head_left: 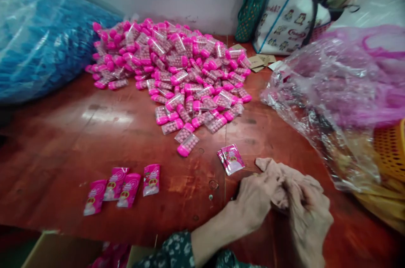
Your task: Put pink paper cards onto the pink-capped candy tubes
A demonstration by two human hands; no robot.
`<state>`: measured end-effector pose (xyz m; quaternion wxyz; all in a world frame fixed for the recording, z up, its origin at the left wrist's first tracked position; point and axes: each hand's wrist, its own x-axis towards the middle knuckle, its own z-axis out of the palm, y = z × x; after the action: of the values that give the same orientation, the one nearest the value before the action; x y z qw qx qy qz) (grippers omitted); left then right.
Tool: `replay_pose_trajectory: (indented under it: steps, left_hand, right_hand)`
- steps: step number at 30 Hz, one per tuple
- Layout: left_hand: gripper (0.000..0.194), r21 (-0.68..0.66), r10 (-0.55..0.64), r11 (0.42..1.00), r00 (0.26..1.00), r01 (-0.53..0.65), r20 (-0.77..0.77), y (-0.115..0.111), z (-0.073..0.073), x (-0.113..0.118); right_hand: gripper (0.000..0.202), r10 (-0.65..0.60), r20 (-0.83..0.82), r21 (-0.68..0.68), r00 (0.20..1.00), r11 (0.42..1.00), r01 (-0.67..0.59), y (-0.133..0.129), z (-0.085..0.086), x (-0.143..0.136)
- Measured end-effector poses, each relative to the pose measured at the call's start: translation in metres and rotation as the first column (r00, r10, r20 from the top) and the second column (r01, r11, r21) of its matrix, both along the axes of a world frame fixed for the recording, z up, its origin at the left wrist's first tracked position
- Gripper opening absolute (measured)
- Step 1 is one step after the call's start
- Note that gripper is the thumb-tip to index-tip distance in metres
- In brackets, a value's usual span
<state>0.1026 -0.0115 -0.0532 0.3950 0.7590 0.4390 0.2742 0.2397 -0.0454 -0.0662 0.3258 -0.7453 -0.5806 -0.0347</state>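
My left hand (255, 198) is closed on the left part of a pale pink cloth (300, 173) at the lower right of the table. Beside it, my right hand (308, 217) has its fingers wrapped on the same cloth. Just behind and left of the cloth lie small pink printed packets (233, 159), overlapping. Farther left, several pink sachets (128, 190) lie flat on the red-brown table (190, 183). A big heap of small clear containers with pink caps and pink beads (190, 69) covers the back middle.
A large clear bag of blue items (47, 44) fills the back left. Green and white bags (283, 25) stand by the wall. Clear and pink plastic (341, 86) and a yellow basket (389, 150) are at the right. An open cardboard box (63, 249) sits below the front edge.
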Motion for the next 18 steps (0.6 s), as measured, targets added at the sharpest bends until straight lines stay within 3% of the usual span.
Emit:
replay_pose_trajectory:
  steps: [2,4,7,9,11,13,18]
  left_hand:
    - [0.03,-0.019,0.059,0.998,0.998,-0.059,0.018,-0.004,0.008,-0.031]
    - [0.029,-0.024,0.219,0.976,0.975,-0.218,0.026,-0.008,0.016,-0.071]
    - [0.022,0.055,0.532,0.847,0.846,-0.529,-0.049,-0.011,0.026,-0.141]
    - [0.021,0.164,0.639,0.769,0.745,-0.618,-0.19,-0.013,0.031,-0.185]
    - [0.02,0.261,0.672,0.74,0.673,-0.62,-0.308,-0.015,0.034,-0.221]
    - [0.022,0.291,0.622,0.782,0.655,-0.552,-0.43,-0.017,0.034,-0.246]
    - [0.03,0.225,0.479,0.873,0.681,-0.432,-0.553,-0.021,0.029,-0.267]
  right_hand:
    - [0.034,-0.038,0.064,0.098,0.997,0.995,0.032,0.006,0.01,-0.01]
    - [0.027,-0.054,0.067,0.152,0.996,0.987,0.043,0.012,0.02,-0.024]
    - [0.023,0.115,0.024,0.132,0.993,0.984,-0.118,0.023,0.032,-0.049]
    - [0.02,0.236,-0.02,0.098,0.972,0.968,-0.233,0.027,0.035,-0.065]
    - [0.017,0.309,-0.057,0.065,0.949,0.95,-0.305,0.029,0.034,-0.077]
    - [0.015,0.359,-0.075,0.045,0.93,0.933,-0.356,0.027,0.031,-0.086]
    - [0.018,0.424,-0.086,0.004,0.902,0.905,-0.425,0.018,0.025,-0.099]
